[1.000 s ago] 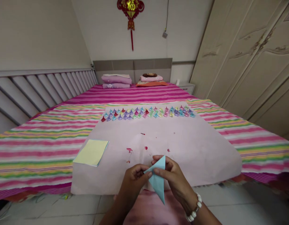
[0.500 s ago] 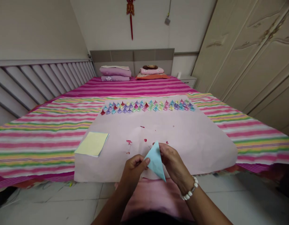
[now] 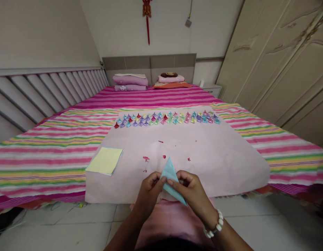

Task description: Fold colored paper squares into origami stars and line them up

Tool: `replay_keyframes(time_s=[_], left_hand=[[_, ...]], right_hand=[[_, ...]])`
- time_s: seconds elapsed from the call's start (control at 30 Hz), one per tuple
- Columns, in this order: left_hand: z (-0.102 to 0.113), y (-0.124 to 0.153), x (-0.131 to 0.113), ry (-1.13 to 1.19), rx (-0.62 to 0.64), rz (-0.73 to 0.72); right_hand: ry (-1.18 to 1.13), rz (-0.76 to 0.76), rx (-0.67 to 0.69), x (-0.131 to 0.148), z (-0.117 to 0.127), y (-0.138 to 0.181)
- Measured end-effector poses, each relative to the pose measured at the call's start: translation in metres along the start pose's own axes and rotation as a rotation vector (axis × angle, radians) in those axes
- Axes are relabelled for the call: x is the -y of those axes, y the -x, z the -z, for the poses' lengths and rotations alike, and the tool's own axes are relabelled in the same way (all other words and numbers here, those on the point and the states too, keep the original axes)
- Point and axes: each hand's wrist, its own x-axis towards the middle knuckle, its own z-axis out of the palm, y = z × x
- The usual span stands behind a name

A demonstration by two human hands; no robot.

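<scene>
Squarely between the two hands sits a folded light-blue paper, a narrow triangle with one tip pointing away from the person and another slanting down past the right fingers. The left hand pinches its left edge, thumb on top; the right hand pinches it from the other side, its thumb pressed on the paper close to the left thumb. A white beaded bracelet circles the right wrist. Below the grip is pink cloth. Just beyond the grip, small red scraps lie on a large pale sheet. Left of the grip, on that sheet, is a yellow square of paper with a blue edge showing under it. Farther out, rows of small folded paper pieces in many colours line the sheet's far end. Around the sheet spreads a striped bed cover, with folded bedding at its far end.
</scene>
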Motion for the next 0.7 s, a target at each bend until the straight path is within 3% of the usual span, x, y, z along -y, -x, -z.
replay_keyframes(time_s=[0.1,0.23,0.53,0.7], left_hand=[[0.0017,0.002,0.0037,0.115,0.074,0.092],[0.0011,0.0053,0.0057,0.156,0.13,0.141],[-0.0021,0.0063,0.0058,0.202,0.153,0.176],[-0.0034,0.0033,0.0052,0.175,0.084,0.163]], right_hand=[[-0.128,0.033,0.087,0.0046,-0.0006,0.0031],[-0.219,0.017,0.101,0.0067,0.0015,0.0038],[-0.286,-0.051,0.078,0.0022,0.0034,0.0007],[-0.254,-0.069,0.047,0.0036,0.0049,-0.0005]])
